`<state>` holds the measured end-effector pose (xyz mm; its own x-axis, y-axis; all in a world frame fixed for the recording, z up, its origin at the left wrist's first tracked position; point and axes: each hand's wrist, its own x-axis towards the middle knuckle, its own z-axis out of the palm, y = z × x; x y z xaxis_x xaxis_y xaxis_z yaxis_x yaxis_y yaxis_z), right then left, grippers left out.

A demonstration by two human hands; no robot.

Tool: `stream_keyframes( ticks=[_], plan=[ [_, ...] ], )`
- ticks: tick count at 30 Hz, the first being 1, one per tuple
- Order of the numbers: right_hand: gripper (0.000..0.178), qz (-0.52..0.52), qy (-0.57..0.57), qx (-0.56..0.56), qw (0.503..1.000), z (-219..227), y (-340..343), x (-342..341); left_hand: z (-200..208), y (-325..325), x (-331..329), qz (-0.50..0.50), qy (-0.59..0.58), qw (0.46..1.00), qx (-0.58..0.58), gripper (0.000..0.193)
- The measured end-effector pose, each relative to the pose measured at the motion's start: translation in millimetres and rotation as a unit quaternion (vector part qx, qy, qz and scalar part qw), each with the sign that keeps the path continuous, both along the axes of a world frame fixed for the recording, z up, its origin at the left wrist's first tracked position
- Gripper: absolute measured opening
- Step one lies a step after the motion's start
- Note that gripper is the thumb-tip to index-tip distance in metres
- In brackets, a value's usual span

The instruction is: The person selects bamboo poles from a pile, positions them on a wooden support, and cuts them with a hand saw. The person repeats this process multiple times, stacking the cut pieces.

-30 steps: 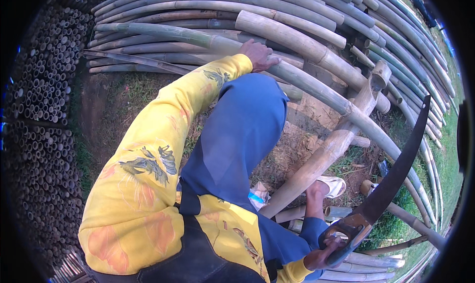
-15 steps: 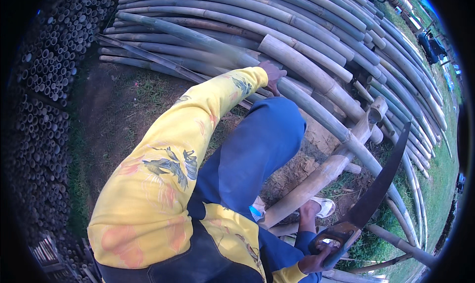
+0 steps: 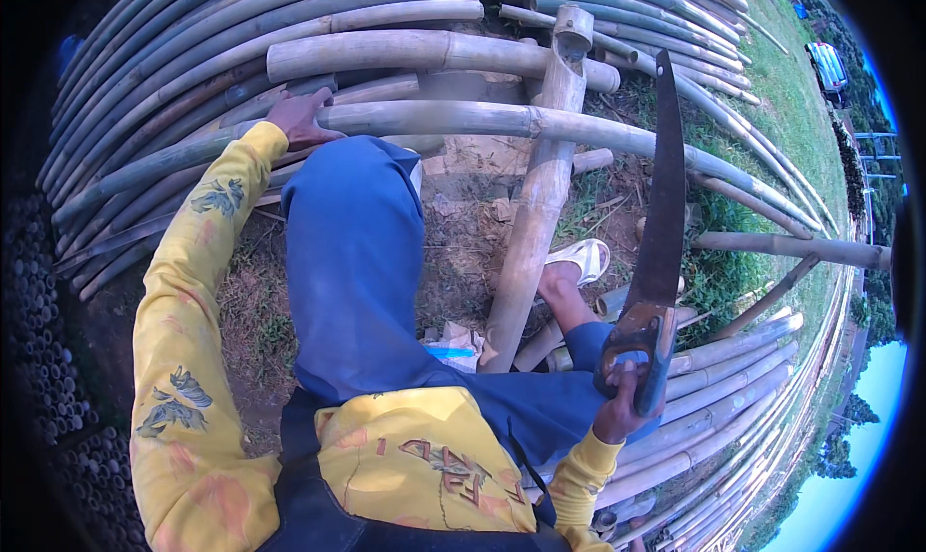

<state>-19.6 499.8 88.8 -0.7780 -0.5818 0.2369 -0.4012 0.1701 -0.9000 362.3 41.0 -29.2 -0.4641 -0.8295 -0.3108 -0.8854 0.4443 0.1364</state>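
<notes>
A long grey-green bamboo pole (image 3: pixel 463 118) runs crosswise in front of me, curving down toward the right. My left hand (image 3: pixel 301 118) grips it near my raised knee, fingers over its top. In my right hand (image 3: pixel 622 398) is a handsaw (image 3: pixel 664 205), held by its wooden handle. Its dark, curved blade points up and away, with the tip above the pole's line; whether the blade touches the pole I cannot tell. Under the pole stands a slanting thick bamboo post (image 3: pixel 540 205) with a notched upper end.
Stacked bamboo poles (image 3: pixel 222 31) fill the far side. More bamboo poles (image 3: pixel 733 369) lie at the right, below a propped rail (image 3: pixel 781 247). A sandalled foot (image 3: pixel 569 272) rests beside the post. Cut bamboo ends (image 3: pixel 58 378) are piled at the left. A vehicle (image 3: pixel 827 70) stands far right.
The view has swung to the right. My left hand remains on the pole, and my right hand still holds the saw, its blade now more upright in view.
</notes>
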Motion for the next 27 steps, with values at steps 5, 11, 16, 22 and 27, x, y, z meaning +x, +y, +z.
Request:
stream_keyframes(
  ticks=[5,11,16,22,27],
  plan=[
    [0.008,0.021,-0.032,0.005,0.999,2,-9,7,10,-46,-11,-0.006,0.036,0.985,0.172,0.086],
    [0.008,0.061,-0.029,0.047,0.997,7,-13,6,-6,-66,-89,-0.043,0.018,0.955,0.294,0.091],
    [0.009,0.037,-0.082,0.076,0.993,5,-4,6,-12,-52,-104,0.022,0.072,0.844,0.531,0.085],
    [0.015,0.071,-0.130,0.080,0.986,-11,-21,2,-17,-28,-94,-0.036,0.078,0.981,0.174,0.070],
    [0.013,0.110,-0.163,0.070,0.978,-17,-50,6,6,26,-105,-0.005,0.023,0.996,-0.084,0.064]
  ],
)
